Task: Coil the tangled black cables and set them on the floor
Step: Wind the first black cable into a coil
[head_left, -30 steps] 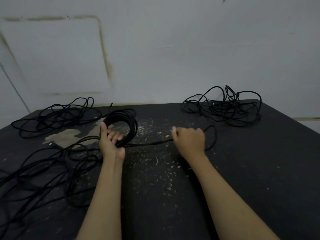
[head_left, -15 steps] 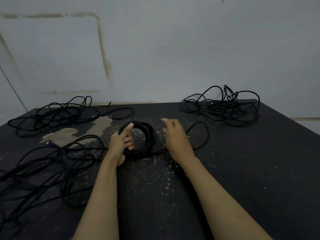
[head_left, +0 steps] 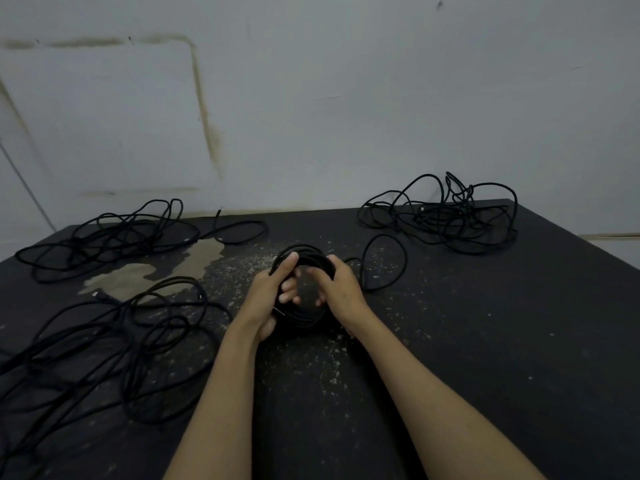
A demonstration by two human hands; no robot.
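Black speckled desk [head_left: 450, 341]: your right hand [head_left: 341, 284] has rejoined left hand [head_left: 268, 292], both now gripping the round black cable coil [head_left: 304, 317]; tail loop [head_left: 382, 261] probably remains unwound.

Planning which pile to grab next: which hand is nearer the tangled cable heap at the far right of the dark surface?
Right. The right hand grips the coil on its right side, closer to the far-right heap; the left hand grips the coil's left side, farther away.
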